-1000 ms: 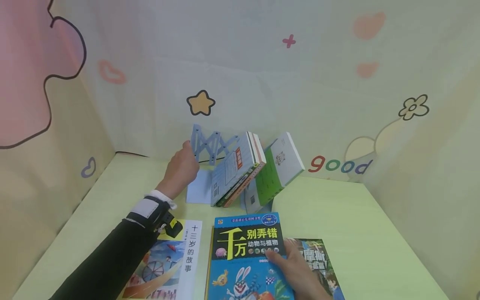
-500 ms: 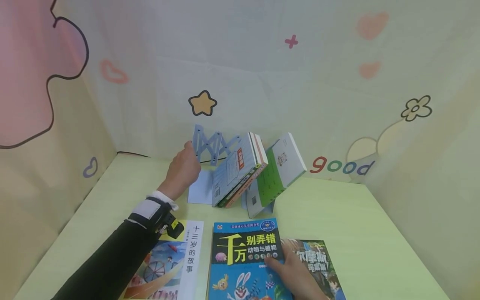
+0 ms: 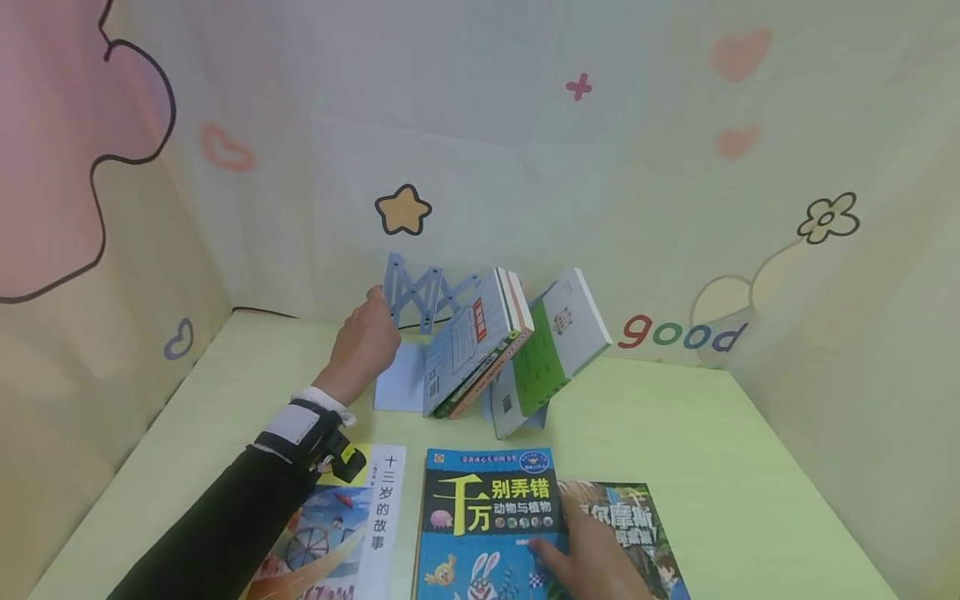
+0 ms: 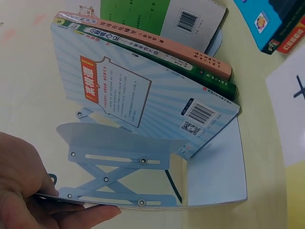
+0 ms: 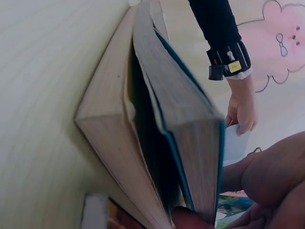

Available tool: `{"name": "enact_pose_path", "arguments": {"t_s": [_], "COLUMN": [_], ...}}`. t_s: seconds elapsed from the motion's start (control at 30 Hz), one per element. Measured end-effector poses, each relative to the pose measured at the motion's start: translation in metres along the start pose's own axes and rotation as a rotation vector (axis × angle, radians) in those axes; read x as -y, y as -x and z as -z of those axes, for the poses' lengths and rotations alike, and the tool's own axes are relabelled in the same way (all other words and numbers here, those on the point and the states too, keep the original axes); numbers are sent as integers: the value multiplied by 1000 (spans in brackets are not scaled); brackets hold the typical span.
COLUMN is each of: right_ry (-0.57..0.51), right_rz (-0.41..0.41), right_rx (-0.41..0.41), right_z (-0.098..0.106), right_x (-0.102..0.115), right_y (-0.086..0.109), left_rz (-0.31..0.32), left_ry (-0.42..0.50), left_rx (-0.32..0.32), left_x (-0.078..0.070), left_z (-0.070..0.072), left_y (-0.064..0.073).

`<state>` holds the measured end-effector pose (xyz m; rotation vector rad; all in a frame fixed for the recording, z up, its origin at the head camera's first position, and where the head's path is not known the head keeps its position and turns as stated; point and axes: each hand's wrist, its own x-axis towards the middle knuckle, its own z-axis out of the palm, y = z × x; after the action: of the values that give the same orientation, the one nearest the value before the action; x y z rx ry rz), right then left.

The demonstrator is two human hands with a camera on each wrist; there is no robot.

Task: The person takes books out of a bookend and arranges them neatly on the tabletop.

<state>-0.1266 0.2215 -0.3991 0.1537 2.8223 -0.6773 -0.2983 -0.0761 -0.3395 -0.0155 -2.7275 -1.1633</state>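
Observation:
My left hand (image 3: 363, 346) grips the left end plate of a light-blue expandable bookend (image 3: 412, 289), thumb and fingers on either side of its edge in the left wrist view. Several books (image 4: 138, 90) lean to the right inside it, a green-and-white book (image 3: 551, 346) tilting furthest. At the front, my right hand (image 3: 600, 554) holds the blue rabbit-cover book (image 3: 480, 537) by its right side, thumb on the cover. The right wrist view shows a fingertip in the gap between that book and a thick book (image 5: 107, 109) beneath it, lying on the table.
A book with a white spine strip (image 3: 378, 525) lies at front left, under my left forearm. A dark-covered book (image 3: 637, 533) lies right of the blue one, partly behind my right hand. Fabric walls (image 3: 480, 150) close in the pale-green table (image 3: 675, 433).
My right hand and the blue rabbit-cover book have come slightly down and toward me, the hand sliding a little lower along the cover. My left hand stays on the bookend.

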Motion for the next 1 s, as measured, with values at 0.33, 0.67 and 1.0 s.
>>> {"name": "enact_pose_path", "arguments": {"t_s": [0.33, 0.67, 1.0], "right_ry": [142, 195, 181], "right_rz": [71, 100, 118], "right_rx": [-26, -76, -66], "right_z": [-2, -6, -5], "right_x": [2, 3, 0], "right_y": [2, 4, 3], "left_rz": [-5, -30, -42], "left_ry": [-9, -28, -31], "left_rx": [-13, -33, -45], "left_x": [0, 0, 0], "left_z": [-2, -2, -2], "left_y": [0, 0, 2]}}
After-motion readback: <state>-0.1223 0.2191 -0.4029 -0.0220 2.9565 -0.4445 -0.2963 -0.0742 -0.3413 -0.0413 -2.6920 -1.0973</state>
